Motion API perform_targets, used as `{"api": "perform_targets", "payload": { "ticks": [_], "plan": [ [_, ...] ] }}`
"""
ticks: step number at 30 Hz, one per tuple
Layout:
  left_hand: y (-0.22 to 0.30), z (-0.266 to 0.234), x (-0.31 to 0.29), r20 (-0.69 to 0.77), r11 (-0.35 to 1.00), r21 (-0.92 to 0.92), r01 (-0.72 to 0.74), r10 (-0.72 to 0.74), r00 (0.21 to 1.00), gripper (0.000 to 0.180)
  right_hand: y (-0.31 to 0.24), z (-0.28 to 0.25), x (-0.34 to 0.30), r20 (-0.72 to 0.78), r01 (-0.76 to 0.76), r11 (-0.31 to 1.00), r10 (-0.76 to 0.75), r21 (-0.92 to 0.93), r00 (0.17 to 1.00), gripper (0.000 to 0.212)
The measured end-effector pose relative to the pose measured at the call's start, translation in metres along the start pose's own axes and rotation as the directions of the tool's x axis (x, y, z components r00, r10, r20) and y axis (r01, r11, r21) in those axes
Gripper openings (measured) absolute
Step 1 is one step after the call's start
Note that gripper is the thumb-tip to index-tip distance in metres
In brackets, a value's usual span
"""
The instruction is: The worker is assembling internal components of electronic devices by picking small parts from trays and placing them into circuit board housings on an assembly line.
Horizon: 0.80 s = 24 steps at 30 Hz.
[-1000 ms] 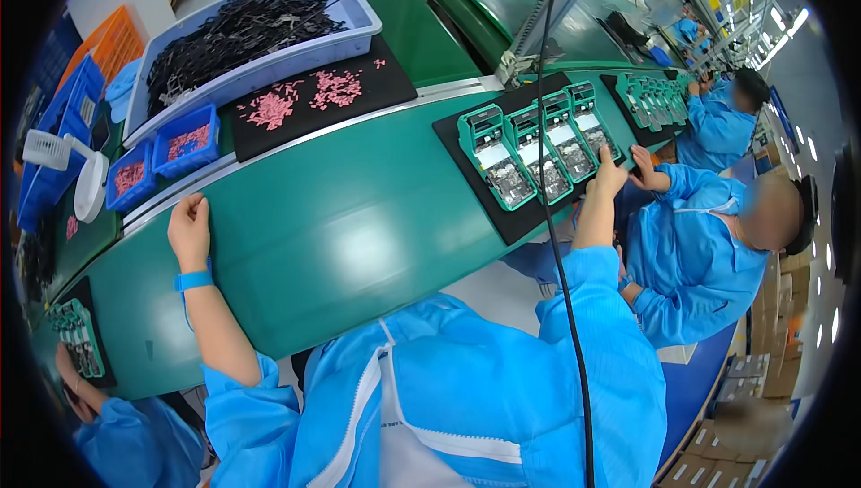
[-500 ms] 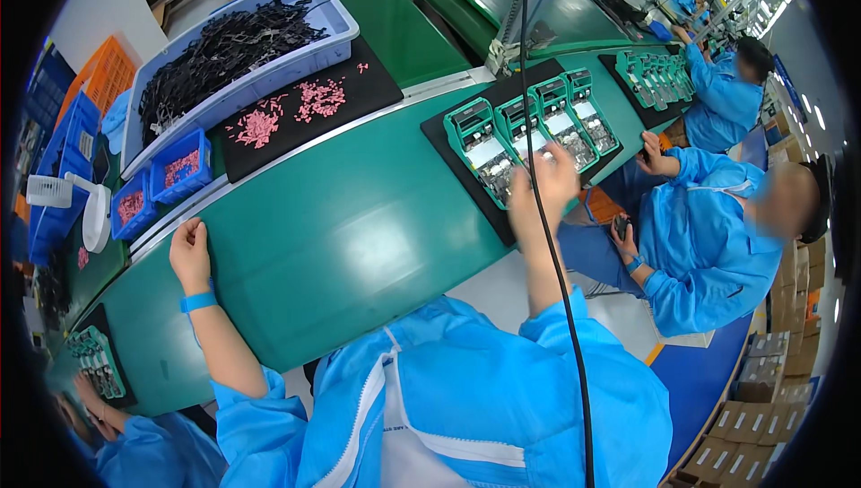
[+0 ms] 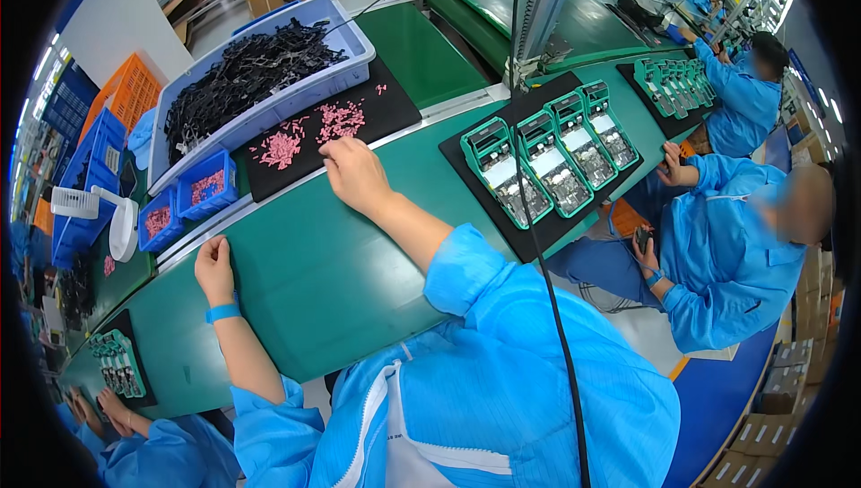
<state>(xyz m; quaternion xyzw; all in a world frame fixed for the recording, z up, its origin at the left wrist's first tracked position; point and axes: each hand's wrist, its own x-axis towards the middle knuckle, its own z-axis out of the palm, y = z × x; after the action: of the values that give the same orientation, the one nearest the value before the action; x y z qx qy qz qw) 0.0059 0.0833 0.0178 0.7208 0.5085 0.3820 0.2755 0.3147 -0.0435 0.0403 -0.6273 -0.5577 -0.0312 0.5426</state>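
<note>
My right hand point(image 3: 354, 172) reaches across the green belt point(image 3: 305, 264) to the near edge of a black mat point(image 3: 395, 107), its fingertips at a heap of small pink parts point(image 3: 339, 118); whether it holds one I cannot tell. A second pink heap point(image 3: 280, 149) lies to the left on the same mat. My left hand point(image 3: 213, 265) rests on the belt's far edge, fingers curled, holding nothing visible; a blue wristband is on that wrist. To the right, a black mat carries several green trays with circuit boards point(image 3: 552, 161).
A pale blue bin of black parts point(image 3: 247, 75) stands behind the mat. Small blue boxes of pink parts point(image 3: 208, 187) sit at left. A black cable point(image 3: 538, 255) hangs down across the trays. A co-worker in blue point(image 3: 726, 246) sits at right; another works at lower left point(image 3: 117, 407).
My right hand has left the green trays on the right and swung left across the belt to the pink parts. The left hand stayed on the belt's edge.
</note>
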Motion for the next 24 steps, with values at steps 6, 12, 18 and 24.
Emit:
{"api": "perform_targets", "payload": {
  "ticks": [6, 12, 18, 24],
  "plan": [
    [-0.005, -0.016, 0.004, -0.011, 0.999, -0.017, 0.032, -0.033, 0.999, 0.018, 0.022, 0.018, 0.002, 0.081, -0.213, 0.959, 0.201, 0.189, 0.976, 0.017],
    [-0.003, -0.011, -0.002, -0.019, 0.998, 0.05, 0.029, -0.028, 0.999, 0.015, 0.032, 0.016, 0.003, 0.075, -0.202, 0.962, 0.192, 0.185, 0.979, 0.013],
    [0.039, 0.006, 0.002, 0.017, 0.935, 0.334, -0.118, 0.12, 0.993, 0.016, 0.046, -0.006, 0.016, -0.262, -0.15, 0.985, 0.168, 0.087, 0.95, 0.009],
    [0.147, 0.085, 0.016, 0.249, 0.832, 0.201, -0.517, 0.467, 0.848, 0.008, 0.06, -0.026, 0.011, -0.22, -0.324, 0.944, 0.328, 0.054, 0.919, 0.01]
  ]
}}
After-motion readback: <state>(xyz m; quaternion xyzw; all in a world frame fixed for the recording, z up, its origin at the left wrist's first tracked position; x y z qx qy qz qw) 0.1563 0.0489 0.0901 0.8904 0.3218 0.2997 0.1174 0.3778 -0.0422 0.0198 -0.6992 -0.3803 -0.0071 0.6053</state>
